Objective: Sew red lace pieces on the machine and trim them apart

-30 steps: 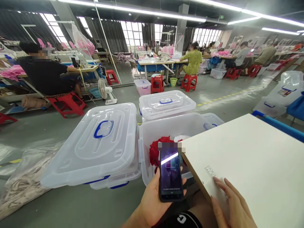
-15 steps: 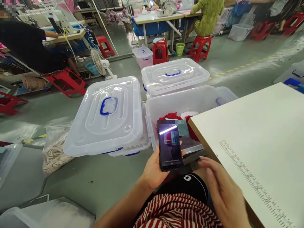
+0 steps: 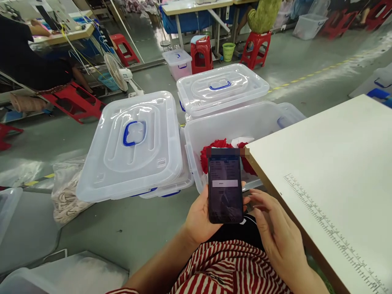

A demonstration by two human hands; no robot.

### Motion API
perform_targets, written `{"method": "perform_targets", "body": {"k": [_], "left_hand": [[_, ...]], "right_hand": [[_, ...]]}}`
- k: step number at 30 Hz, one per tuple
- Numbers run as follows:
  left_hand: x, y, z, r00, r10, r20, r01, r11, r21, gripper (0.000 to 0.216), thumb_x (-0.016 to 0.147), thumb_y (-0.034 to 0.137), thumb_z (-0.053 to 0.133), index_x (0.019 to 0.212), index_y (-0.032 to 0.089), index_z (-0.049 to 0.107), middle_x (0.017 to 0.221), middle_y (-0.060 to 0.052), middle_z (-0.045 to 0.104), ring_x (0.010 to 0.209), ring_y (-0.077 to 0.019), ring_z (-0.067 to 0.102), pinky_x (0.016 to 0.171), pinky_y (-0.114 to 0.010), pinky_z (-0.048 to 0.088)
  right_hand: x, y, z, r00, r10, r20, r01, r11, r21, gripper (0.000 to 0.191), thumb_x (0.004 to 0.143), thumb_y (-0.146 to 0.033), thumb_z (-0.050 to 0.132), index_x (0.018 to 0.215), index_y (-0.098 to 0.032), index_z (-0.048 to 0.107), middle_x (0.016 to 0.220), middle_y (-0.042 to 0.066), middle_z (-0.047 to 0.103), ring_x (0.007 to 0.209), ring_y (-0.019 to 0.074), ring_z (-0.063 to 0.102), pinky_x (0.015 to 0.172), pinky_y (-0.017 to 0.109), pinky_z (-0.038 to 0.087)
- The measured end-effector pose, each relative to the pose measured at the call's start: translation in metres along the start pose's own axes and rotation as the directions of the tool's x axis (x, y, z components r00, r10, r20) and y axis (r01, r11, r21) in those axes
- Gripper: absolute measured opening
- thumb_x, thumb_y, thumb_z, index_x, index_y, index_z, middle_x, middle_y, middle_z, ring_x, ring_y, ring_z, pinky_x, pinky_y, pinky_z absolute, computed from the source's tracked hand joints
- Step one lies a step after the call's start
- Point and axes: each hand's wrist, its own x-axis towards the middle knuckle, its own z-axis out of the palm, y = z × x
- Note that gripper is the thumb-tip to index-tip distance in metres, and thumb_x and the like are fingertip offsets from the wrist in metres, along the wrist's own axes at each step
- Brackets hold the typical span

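Note:
A black smartphone (image 3: pixel 226 204) is held upright in my left hand (image 3: pixel 197 216), fingers wrapped round its back and edges. Its dark screen carries a white message bar across the middle. Just right of the phone is my right hand (image 3: pixel 278 232), fingers loosely bent and apart, holding nothing; its fingertips come close to the phone's edge, and I cannot tell if they touch. Behind the phone stands an open clear plastic bin (image 3: pixel 196 143) with red fabric (image 3: pixel 216 145) and a white piece inside, partly hidden by the phone.
A white tabletop (image 3: pixel 337 143) with ruler markings juts in at right. Lidded clear bins (image 3: pixel 165 151) (image 3: pixel 239 87) stand ahead. A bag of cords (image 3: pixel 69 192) lies on the floor at left. Beyond are a fan (image 3: pixel 114 71), red stools (image 3: pixel 257 49) and people at sewing tables.
The phone screen has gone from a camera-like scanning picture to a dark page with a white message bar. My right hand has moved slightly left, closer to the phone. The view has shifted a little.

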Motion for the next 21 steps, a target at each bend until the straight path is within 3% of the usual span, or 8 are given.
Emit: {"method": "perform_targets", "body": {"k": [4,13,21], "left_hand": [[0.0,-0.003,0.002,1.0,-0.014,0.016,0.014,1.0,-0.002,0.052,0.102,0.047,0.034,0.128,0.014,0.064,0.135,-0.011,0.061,0.11,-0.0275,0.065,0.103,-0.041,0.045],[0.002,-0.02,0.011,0.997,-0.049,0.055,0.047,0.999,0.025,0.046,0.101,0.044,0.038,0.123,0.015,0.068,0.13,-0.011,0.064,0.116,-0.0294,0.063,0.11,-0.045,0.039],[0.001,-0.037,0.022,0.993,-0.122,-0.003,0.122,0.993,-0.001,0.043,0.101,0.041,0.042,0.118,0.014,0.07,0.118,-0.011,0.071,0.12,-0.025,0.061,0.111,-0.039,0.039]], "right_hand": [[-0.003,-0.001,-0.003,0.992,-0.122,-0.042,0.12,0.991,-0.053,0.032,0.095,-0.01,0.047,0.127,-0.011,0.053,0.126,0.018,0.059,0.118,0.0232,0.058,0.09,0.034,0.058],[-0.006,-0.003,-0.017,0.963,-0.244,-0.114,0.236,0.968,-0.079,0.031,0.09,0.001,0.051,0.12,-0.006,0.052,0.123,0.021,0.058,0.118,0.0254,0.055,0.093,0.04,0.053],[-0.016,0.0,-0.024,0.953,-0.246,-0.176,0.207,0.954,-0.216,0.031,0.09,-0.005,0.054,0.12,-0.01,0.048,0.123,0.02,0.064,0.129,0.0301,0.047,0.099,0.049,0.049]]}}
